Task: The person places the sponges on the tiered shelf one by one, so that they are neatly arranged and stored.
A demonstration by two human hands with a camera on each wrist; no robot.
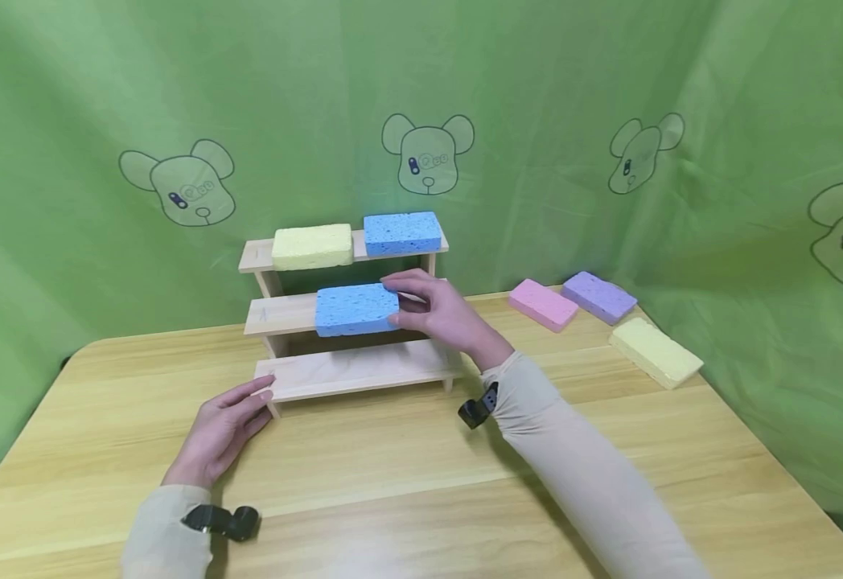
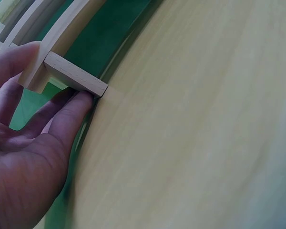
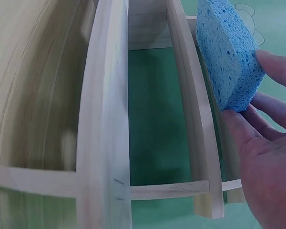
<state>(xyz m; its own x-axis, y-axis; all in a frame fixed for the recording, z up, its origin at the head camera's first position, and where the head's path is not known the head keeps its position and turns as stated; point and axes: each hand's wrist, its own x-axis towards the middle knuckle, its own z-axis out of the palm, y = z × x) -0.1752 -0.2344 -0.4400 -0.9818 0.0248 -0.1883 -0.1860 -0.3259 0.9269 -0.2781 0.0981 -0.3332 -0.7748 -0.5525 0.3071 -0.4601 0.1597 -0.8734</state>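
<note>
A three-tier wooden display rack (image 1: pixel 363 368) stands on the table near the curtain. My right hand (image 1: pixel 442 312) pinches a blue sponge (image 1: pixel 356 310) by its right end, thumb in front and fingers behind. That sponge is at the middle tier; whether it touches the board is unclear. In the right wrist view, thumb and fingertips press the end of the blue sponge (image 3: pixel 229 57). My left hand (image 1: pixel 222 430) holds the left end of the bottom tier, with fingertips at the board and its leg (image 2: pixel 76 75). The top tier carries a yellow sponge (image 1: pixel 313 247) and another blue sponge (image 1: pixel 402 233).
On the table's right side lie a pink sponge (image 1: pixel 543 305), a purple sponge (image 1: pixel 599 297) and a yellow sponge (image 1: pixel 655 352). A green curtain (image 1: pixel 537 80) with bear-head outlines hangs behind the wooden table (image 1: pixel 363 482) and along its right side.
</note>
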